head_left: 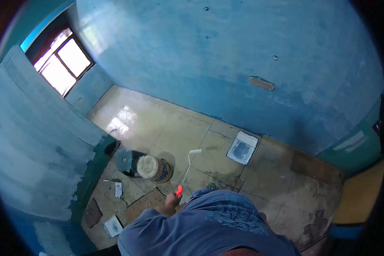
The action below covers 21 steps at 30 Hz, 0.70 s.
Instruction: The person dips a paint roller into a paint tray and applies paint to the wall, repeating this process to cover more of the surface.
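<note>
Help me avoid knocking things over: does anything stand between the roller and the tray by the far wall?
Nothing visible: just floor between roller and tray; the bucket stands on the roller's other side.

Bucket (158, 168) beside open floor (213, 138)

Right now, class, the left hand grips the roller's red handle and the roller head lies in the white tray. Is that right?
No: the head view shows the roller head outside the white tray, apart from it. The left hand does grip the red handle.
</note>
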Motion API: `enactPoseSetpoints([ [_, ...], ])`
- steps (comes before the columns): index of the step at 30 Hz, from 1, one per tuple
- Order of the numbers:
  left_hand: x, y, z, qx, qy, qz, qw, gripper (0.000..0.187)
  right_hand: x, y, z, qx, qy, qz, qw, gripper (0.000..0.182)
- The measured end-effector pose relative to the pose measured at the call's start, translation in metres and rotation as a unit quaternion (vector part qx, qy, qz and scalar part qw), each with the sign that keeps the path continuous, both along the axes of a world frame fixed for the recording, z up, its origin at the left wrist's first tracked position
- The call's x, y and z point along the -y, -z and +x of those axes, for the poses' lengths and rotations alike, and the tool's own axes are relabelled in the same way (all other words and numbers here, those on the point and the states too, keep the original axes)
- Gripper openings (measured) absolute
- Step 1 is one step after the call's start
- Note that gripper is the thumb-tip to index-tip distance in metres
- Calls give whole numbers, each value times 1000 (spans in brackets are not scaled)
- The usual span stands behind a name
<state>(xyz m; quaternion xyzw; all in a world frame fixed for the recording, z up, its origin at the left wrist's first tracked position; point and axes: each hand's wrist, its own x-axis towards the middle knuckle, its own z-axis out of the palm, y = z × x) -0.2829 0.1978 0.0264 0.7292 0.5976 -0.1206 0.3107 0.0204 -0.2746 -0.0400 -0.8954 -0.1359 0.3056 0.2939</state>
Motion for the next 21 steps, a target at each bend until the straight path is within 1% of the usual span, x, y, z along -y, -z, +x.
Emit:
enactPoseSetpoints([
  [1,-3,-9,0,-2,19,31,999,51,-17,3,8,-34,-17,-13,999,29],
  [2,-8,0,-6,-11,27,38,999,51,-33,10,17,-70,-22,-24,997,30],
  [3,-14,13,-12,-17,51,45,998,50,-34,42,25,25,-113,3,993,32],
  [4,-26,30,-17,-12,118,45,992,50,-55,43,27,-67,69,32,995,35],
  [5,-42,54,-25,-28,145,64,987,48,-71,49,28,-6,68,10,998,26],
  [6,-60,81,-34,-41,173,87,980,46,-84,51,29,89,19,-1,996,31],
  [7,-95,78,13,-32,245,90,965,46,-116,-48,27,-153,173,56,971,33],
  [8,-120,73,53,-18,292,89,952,46,-131,-58,28,-168,198,40,965,33],
  [9,-141,68,86,-8,323,90,942,45,-140,-57,27,-187,207,26,960,33],
  [10,-158,62,109,-1,343,89,935,45,-142,-48,23,-186,235,36,953,33],
  [12,-179,48,134,10,360,84,929,45,-150,-35,15,-50,166,72,982,32],
  [13,-187,41,141,15,361,81,929,45,-150,-17,12,-49,176,75,980,32],
  [15,-192,33,142,33,356,73,931,45,-132,15,-4,-71,237,65,967,30],
  [17,-184,26,131,42,348,63,935,44,-111,28,-26,-27,235,9,972,30],
  [19,-170,20,112,48,337,52,939,44,-98,2,-55,-46,326,-81,941,32],
  [20,-150,7,117,50,332,46,941,44,-86,16,-66,-73,329,-83,938,34],
  [21,-150,-5,116,50,325,40,943,44,-69,42,-83,-101,331,-85,934,35],
])
